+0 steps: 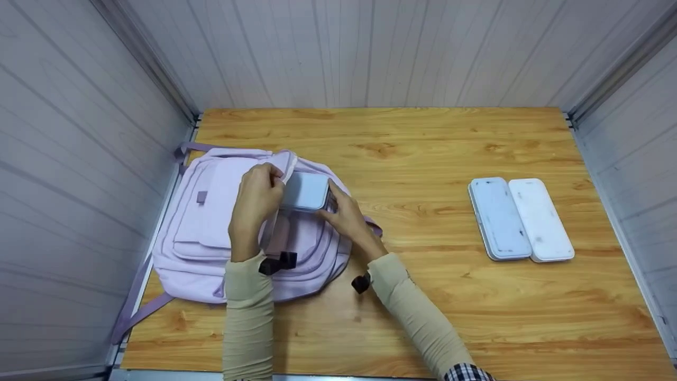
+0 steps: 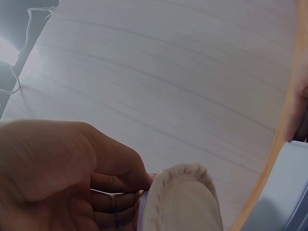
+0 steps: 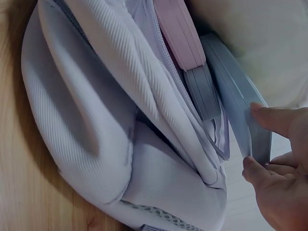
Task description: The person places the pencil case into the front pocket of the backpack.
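Head view: left hand (image 1: pixel 257 197) pinches the backpack (image 1: pixel 211 233) flap open, right hand (image 1: pixel 346 216) grips a blue case (image 1: pixel 305 191) halfway in. Two cases (image 1: pixel 521 219) wait on the table (image 1: pixel 423 296). Right wrist: two look packed already.

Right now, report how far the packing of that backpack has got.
Done: a pink case and a grey one already sit inside the lilac backpack. In hand: the left hand holds the opening; the right hand slides in a blue case. Left: two cases lie on the table.
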Action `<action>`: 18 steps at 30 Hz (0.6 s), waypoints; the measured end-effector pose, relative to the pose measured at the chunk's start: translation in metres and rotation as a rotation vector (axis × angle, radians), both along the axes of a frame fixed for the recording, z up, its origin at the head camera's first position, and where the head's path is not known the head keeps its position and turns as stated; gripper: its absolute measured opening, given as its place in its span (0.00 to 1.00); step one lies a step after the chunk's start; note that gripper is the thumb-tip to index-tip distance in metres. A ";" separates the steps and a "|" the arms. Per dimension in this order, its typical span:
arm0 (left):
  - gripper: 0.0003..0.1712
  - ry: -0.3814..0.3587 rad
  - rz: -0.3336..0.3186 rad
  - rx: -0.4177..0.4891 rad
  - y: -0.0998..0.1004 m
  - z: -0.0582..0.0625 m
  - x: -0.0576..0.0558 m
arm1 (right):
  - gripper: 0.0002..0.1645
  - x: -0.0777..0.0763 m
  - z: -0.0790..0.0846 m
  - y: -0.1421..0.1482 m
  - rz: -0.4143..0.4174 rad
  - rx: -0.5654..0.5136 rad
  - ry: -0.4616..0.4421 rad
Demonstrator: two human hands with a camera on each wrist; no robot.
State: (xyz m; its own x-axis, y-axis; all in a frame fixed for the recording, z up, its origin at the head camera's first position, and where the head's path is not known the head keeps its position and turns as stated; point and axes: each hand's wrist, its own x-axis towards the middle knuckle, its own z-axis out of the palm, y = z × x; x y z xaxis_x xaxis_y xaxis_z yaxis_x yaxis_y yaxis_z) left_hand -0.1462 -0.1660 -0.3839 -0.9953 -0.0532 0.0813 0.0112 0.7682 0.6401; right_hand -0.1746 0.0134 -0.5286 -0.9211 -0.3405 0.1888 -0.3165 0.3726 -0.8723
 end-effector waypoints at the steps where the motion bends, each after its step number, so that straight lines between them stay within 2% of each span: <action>1: 0.12 0.003 0.000 -0.002 0.000 0.000 0.000 | 0.48 0.000 0.000 -0.001 0.002 -0.007 -0.004; 13: 0.11 0.017 0.006 -0.007 0.001 -0.001 0.001 | 0.47 0.002 -0.004 -0.023 0.002 -0.050 0.009; 18: 0.11 0.013 0.007 -0.004 0.001 0.000 0.002 | 0.47 0.002 -0.009 -0.028 -0.035 -0.026 0.036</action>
State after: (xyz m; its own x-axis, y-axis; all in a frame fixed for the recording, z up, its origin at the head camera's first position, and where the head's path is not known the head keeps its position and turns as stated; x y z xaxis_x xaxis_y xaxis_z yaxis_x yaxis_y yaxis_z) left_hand -0.1443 -0.1651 -0.3842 -0.9937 -0.0601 0.0946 0.0140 0.7710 0.6367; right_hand -0.1723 -0.0148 -0.5373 -0.9248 -0.3024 0.2307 -0.3352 0.3615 -0.8700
